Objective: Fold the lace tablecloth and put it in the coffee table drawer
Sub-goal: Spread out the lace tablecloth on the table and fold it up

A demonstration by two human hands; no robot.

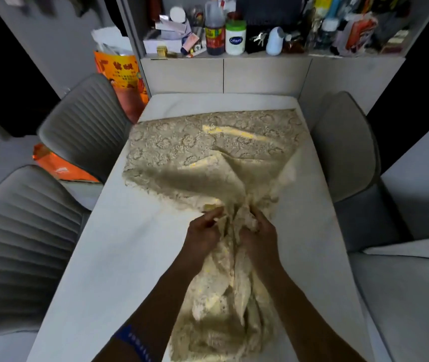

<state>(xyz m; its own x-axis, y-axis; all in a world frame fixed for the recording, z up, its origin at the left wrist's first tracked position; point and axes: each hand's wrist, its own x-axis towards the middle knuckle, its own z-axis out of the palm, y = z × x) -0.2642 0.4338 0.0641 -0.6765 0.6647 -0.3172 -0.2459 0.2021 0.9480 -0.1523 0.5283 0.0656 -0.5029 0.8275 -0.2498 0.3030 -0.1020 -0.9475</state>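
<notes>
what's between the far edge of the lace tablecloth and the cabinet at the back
In the head view, only a bare strip of the white table lies between the lace tablecloth and the cabinet.

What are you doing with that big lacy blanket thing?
It's a lace tablecloth, and a person is getting it ready to fold. The left hand and right hand both grip it where it's bunched up in the middle of the white table. The far part lies spread flat, and the near part hangs crumpled toward the person. It isn't folded yet.
</notes>
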